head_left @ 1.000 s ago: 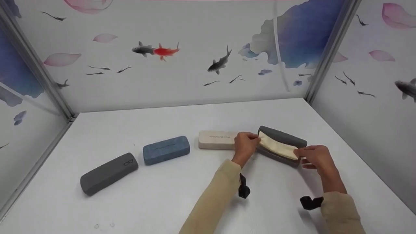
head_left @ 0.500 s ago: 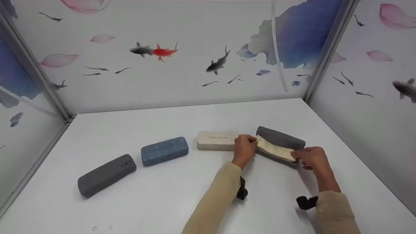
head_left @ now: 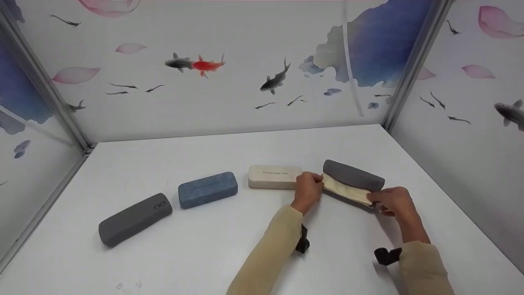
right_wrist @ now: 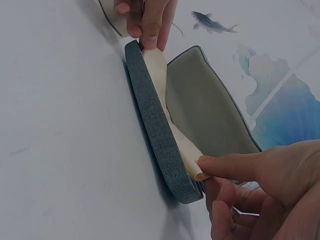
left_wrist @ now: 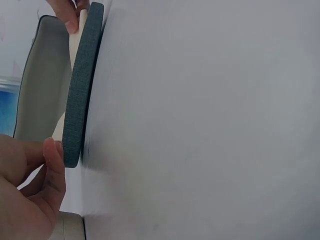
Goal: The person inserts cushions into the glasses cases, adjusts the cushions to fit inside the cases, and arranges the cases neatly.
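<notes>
An open glasses case [head_left: 354,173] in dark grey stands at the right of the table, lid up at the back, pale lining showing in both wrist views. A folded cream cleaning cloth [head_left: 347,191] lies lengthwise in its lower half, sagging in the middle. My left hand [head_left: 306,191] pinches the cloth's left end between thumb and fingers. At the other end, my right hand [head_left: 398,202] pinches the cloth; its rolled edge shows under the thumb in the right wrist view. The front wall [right_wrist: 157,122] of the case hides the cloth's underside.
A closed beige glasses case [head_left: 272,178] stands directly left of the open one, partly behind my left hand. Further left lie a blue case [head_left: 208,190] and a dark grey case [head_left: 136,220] with a glasses mark. Printed panels [head_left: 229,106] border the white table.
Both hands have lowered slightly, bringing the cloth from above the open case down into its lower half. Both ends stay pinched, and the other cases have stayed put.
</notes>
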{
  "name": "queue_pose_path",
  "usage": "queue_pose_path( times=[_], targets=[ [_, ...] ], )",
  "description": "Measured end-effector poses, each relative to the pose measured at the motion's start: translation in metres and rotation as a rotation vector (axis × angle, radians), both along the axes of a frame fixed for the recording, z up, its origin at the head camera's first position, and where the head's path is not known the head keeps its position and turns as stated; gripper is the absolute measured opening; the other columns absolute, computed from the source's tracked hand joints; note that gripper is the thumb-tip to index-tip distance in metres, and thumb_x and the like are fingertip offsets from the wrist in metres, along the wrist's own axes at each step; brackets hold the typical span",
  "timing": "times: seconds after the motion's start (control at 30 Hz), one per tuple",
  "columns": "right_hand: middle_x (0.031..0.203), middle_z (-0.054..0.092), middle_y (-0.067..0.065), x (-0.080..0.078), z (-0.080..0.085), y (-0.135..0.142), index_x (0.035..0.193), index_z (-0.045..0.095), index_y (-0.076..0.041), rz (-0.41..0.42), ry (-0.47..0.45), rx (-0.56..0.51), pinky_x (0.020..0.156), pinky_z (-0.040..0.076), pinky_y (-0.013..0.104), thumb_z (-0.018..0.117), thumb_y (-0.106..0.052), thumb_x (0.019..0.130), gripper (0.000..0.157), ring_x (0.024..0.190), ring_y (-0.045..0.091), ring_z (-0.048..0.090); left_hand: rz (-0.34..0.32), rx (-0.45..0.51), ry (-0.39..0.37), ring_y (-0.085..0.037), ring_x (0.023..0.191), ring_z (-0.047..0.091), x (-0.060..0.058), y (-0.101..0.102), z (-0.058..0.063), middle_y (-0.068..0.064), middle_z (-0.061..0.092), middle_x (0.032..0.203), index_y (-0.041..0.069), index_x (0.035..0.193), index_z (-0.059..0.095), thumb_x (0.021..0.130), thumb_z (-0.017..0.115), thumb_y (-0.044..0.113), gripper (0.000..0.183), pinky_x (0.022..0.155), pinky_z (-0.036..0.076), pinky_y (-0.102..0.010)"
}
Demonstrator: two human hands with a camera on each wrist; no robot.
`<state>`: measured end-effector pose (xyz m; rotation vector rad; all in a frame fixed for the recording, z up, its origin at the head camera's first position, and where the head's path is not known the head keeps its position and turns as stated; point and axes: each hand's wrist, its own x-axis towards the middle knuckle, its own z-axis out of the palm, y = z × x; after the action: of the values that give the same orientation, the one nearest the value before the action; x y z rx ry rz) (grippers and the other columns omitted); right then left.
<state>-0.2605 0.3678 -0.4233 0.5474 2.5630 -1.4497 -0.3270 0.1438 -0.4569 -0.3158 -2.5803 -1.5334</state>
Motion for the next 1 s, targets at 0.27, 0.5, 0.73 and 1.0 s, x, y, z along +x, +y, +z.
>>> queue_pose_path(
  times=[0.27,0.5,0.73,1.0],
  targets=[
    [0.083,0.066,-0.001,0.001,0.003,0.003,0.127,0.057,0.016,0.014,-0.008,0.004,0.067,0.054,0.024,0.069,-0.023,0.092,0.053,0.077,0.013,0.059,-0.010,-0.029,-0.016,-0.014,0.087,0.071,0.000,-0.003,0.009,-0.011,0.078,0.098,-0.001,0.103,0.078,0.090,0.069,0.000,0.015,0.071,0.054,-0.021],
    [0.104,0.069,0.016,0.002,0.013,0.007,0.131,0.054,0.016,0.063,-0.052,0.054,0.071,0.056,0.026,0.069,-0.028,0.092,0.060,0.090,0.020,0.064,0.042,-0.037,-0.042,-0.012,0.082,0.069,0.000,-0.009,0.021,-0.009,0.078,0.096,0.002,0.102,0.078,0.093,0.070,0.008,0.014,0.070,0.054,-0.022],
    [0.122,0.066,0.024,0.013,0.040,0.012,0.135,0.053,0.012,0.022,0.022,0.135,0.072,0.057,0.023,0.066,-0.043,0.094,0.070,0.104,0.028,0.062,0.095,-0.074,0.000,-0.011,0.074,0.066,-0.007,-0.008,0.041,-0.003,0.077,0.089,0.009,0.093,0.079,0.096,0.066,0.016,0.015,0.065,0.051,-0.025],
    [0.144,0.048,0.028,0.008,0.037,0.001,0.143,0.046,0.009,-0.114,0.120,0.048,0.077,0.058,0.021,0.057,-0.057,0.094,0.083,0.125,0.036,0.053,0.142,-0.130,0.006,-0.017,0.081,0.072,-0.009,0.001,0.052,-0.003,0.078,0.094,0.009,0.100,0.079,0.099,0.063,0.030,0.026,0.071,0.056,-0.031]
  ],
)
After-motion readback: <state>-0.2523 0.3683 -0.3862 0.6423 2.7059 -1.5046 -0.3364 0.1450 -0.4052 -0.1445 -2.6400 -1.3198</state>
